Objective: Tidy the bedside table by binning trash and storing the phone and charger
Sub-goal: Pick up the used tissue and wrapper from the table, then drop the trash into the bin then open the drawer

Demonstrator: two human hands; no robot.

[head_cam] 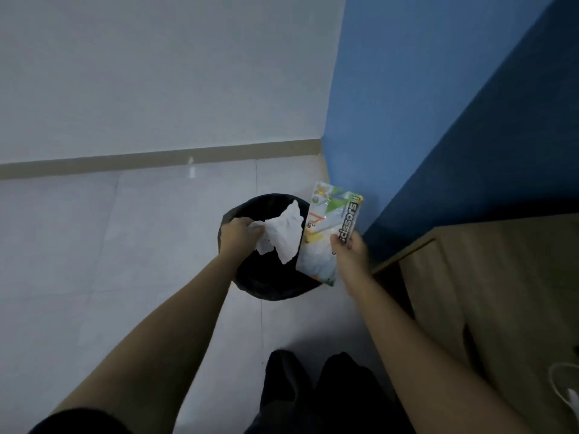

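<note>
A black trash bin [266,286] lined with a dark bag stands on the tiled floor by the blue wall. My left hand [238,234] grips a crumpled white tissue [283,234] directly over the bin's opening. My right hand [349,250] pinches a flat scissors package [329,227], printed with the word "scissors", held upright above the bin's right rim. A white charger cable [564,383] shows at the right edge on the wooden bedside table [488,277]. The phone is not visible.
A white wall with a beige skirting board [141,161] runs behind the bin. A blue wall [438,120] rises to the right. My dark-clothed legs [313,393] stand at the bottom, close to the bin.
</note>
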